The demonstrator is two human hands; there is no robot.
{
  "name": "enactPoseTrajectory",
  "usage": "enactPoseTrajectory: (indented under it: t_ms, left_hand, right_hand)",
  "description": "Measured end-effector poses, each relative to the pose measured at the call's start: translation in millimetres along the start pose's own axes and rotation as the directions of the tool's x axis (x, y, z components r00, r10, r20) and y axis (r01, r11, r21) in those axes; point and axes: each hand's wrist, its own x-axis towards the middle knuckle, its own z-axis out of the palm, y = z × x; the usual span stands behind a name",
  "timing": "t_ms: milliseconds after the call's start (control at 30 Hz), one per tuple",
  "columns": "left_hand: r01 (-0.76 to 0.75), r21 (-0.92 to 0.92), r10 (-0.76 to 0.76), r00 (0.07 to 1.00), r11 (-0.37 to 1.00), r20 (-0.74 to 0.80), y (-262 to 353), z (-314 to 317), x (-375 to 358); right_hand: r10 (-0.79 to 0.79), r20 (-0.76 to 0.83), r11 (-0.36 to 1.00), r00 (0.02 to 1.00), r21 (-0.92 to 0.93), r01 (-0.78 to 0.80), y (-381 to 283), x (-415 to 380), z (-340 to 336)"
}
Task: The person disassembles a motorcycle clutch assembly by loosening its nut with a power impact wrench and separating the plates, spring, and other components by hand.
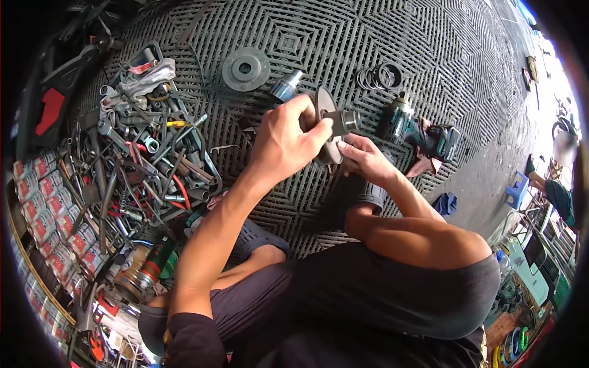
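Both our hands (325,138) grip a metal disc (324,104). We have a tool pile (153,135) on our left.

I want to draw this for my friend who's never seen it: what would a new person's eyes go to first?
Probably the metal part in the middle, held by the left hand and right hand. Next, the big jumble of tools on the left, then the round disc lying on the mat, beyond the left hand.
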Motion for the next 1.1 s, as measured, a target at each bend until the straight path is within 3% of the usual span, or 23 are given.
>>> enactPoseTrajectory:
  t_ms: [167,267,300,400,567,667,833,933,1100]
  left_hand:
    - [-0.079,-0.138,0.068,0.994,0.987,-0.087,30.6,-10.6,1.6]
    - [0.018,-0.684,0.076,0.991,0.729,0.106,5.1,-8.4,14.2]
    - [0.009,-0.682,0.08,0.992,0.731,0.098,-1.6,-8.4,12.7]
    - [0.079,-0.857,0.169,0.967,0.509,0.19,-0.9,-3.2,3.0]
    - [-0.013,-0.785,0.205,0.968,0.619,0.146,11.7,-16.9,-3.3]
    - [-0.099,-0.701,0.224,0.971,0.706,0.088,15.9,-27.2,-1.7]
    - [-0.075,-0.659,0.178,0.98,0.749,0.091,5.8,-39.8,1.9]
    - [-0.08,-0.681,0.167,0.984,0.728,0.062,-1.3,-43.3,4.1]
    - [-0.008,-0.752,0.138,0.984,0.659,0.11,8.4,-57.2,3.2]
  right_hand:
    - [-0.083,0.129,0.983,0.988,0.172,0.06,-30.4,-6.8,28.0]
    - [-0.162,0.064,0.987,0.985,0.034,0.16,-38.5,-0.9,17.5]
    - [-0.179,0.055,0.984,0.982,0.006,0.179,-40.3,-0.4,16.5]
    - [-0.172,0.079,0.977,0.982,-0.116,0.181,-49.6,-9.3,17.2]
    - [-0.16,0.121,0.963,0.98,-0.198,0.182,-55.2,-18.3,22.4]
    - [-0.041,-0.25,0.931,0.967,0.342,0.128,-43.4,-10.0,4.2]
    - [-0.172,-0.178,0.943,0.969,0.254,0.214,-51.1,-30.0,9.5]
    - [-0.417,-0.072,0.9,0.906,0.109,0.422,-76.1,-38.3,14.5]
    - [-0.481,-0.042,0.875,0.876,0.038,0.482,-104.4,-48.9,27.3]
